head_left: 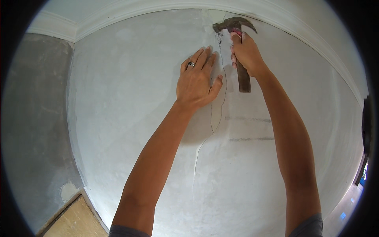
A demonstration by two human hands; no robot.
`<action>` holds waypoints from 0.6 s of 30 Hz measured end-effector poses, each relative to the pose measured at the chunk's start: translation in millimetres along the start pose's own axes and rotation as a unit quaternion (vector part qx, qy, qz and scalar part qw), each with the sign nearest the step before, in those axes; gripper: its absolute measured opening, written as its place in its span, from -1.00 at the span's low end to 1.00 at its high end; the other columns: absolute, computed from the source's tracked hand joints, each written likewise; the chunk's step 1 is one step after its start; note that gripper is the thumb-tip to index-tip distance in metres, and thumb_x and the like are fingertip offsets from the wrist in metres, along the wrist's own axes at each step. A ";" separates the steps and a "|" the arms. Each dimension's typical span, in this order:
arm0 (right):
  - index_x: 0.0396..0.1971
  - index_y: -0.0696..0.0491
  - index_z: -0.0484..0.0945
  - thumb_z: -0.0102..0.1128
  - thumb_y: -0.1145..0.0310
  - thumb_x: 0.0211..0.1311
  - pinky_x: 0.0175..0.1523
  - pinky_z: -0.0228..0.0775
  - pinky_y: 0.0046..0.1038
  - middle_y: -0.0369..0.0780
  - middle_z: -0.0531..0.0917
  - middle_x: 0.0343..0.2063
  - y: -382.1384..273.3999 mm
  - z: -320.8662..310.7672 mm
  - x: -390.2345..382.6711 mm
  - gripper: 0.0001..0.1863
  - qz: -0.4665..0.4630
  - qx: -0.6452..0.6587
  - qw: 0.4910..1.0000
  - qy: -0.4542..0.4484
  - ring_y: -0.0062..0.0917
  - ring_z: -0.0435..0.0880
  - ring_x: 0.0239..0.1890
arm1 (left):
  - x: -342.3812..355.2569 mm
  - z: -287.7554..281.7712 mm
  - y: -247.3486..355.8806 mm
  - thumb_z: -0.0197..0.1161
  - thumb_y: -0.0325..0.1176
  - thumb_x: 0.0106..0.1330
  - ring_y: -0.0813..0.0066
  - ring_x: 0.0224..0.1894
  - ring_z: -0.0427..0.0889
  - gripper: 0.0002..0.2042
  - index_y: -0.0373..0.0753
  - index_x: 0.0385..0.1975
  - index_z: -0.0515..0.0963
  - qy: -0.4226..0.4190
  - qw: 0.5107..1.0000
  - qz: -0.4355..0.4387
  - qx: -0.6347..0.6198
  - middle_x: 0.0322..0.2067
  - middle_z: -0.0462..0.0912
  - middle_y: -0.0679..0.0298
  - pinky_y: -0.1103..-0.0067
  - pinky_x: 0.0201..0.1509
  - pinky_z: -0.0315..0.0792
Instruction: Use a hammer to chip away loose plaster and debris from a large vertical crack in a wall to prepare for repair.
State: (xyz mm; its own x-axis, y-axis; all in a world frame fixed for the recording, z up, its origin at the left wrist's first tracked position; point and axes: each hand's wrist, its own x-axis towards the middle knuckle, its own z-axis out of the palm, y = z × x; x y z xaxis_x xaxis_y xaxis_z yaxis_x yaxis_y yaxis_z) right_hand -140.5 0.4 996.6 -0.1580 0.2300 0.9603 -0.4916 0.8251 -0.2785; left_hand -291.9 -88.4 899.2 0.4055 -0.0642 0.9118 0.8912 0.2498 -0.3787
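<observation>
**Hammer head set at the top of a wall crack**

Right fingers (237,47) wrapped tight around the handle just under the head of a claw hammer (237,43), grip choked up high, with the rest of the wooden handle hanging below the fist toward 6 o'clock. Right hand (245,53) raised near the top of the view, at about 1 o'clock from the left. Metal head at 12 o'clock of that fist, face turned toward 9 o'clock and touching, or just beside, the upper end of the crack (221,91).

Left fingers (203,59) spread and flat, gripping nothing, a dark ring (191,63) on one. Left hand (197,83) pressed palm-down on the white plaster wall (130,102), thumb lying just beside the crack.

Crack running from the hammer head down toward 6 o'clock, passing between the two hands. Curved cornice (300,29) just above the hammer; grey wall (35,118) at 9 o'clock.

Judged step: chipping or tapping loose plaster at the crack's top. Next move likely calls for short, controlled strokes, given the choked grip, and for keeping the left thumb away from the striking line.
</observation>
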 end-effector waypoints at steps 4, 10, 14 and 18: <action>-0.14 0.18 0.41 -0.02 0.18 0.55 -0.56 0.43 -0.37 -0.23 0.48 -0.51 -7.7 -2.9 -4.4 -0.69 0.019 0.056 0.997 -0.042 -0.54 0.48 -0.65 | 1.7 -6.6 4.7 0.15 -0.13 0.28 0.17 0.48 0.28 -0.39 -0.38 0.29 0.50 -0.014 1.000 0.003 0.008 0.40 0.39 0.04 0.23 0.53 0.10; -0.09 0.14 0.42 -0.03 0.19 0.54 -0.56 0.39 -0.42 -0.30 0.43 -0.50 -18.7 -9.9 -12.2 -0.71 0.004 -0.068 0.998 -0.006 -0.59 0.42 -0.64 | 4.5 -16.9 13.6 0.15 -0.13 0.27 0.16 0.48 0.29 -0.39 -0.38 0.27 0.51 -0.010 1.000 0.003 0.002 0.40 0.39 0.01 0.22 0.53 0.10; -0.10 0.12 0.42 -0.03 0.18 0.55 -0.56 0.41 -0.41 -0.30 0.43 -0.50 -25.5 -16.5 -17.3 -0.72 -0.023 0.053 0.998 0.012 -0.59 0.42 -0.65 | 5.3 -24.7 19.2 0.16 -0.13 0.26 0.15 0.47 0.30 -0.39 -0.39 0.27 0.51 0.000 1.000 0.007 0.007 0.39 0.40 0.00 0.22 0.53 0.10; -0.14 0.10 0.40 -0.04 0.17 0.55 -0.55 0.42 -0.41 -0.31 0.43 -0.49 -31.1 -21.2 -21.6 -0.73 0.011 -0.060 0.998 0.008 -0.60 0.42 -0.64 | 6.5 -31.5 25.7 0.14 -0.14 0.28 0.14 0.48 0.30 -0.40 -0.36 0.28 0.51 0.002 1.000 0.005 0.001 0.40 0.40 0.02 0.23 0.52 0.11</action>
State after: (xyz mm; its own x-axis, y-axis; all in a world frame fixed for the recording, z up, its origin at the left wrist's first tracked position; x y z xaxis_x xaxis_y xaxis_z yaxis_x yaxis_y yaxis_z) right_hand -103.6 -19.3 984.8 -0.1527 0.2557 0.9546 -0.3813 0.8759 -0.2956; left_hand -259.9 -112.9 890.4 0.4143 -0.0655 0.9078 0.8869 0.2531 -0.3865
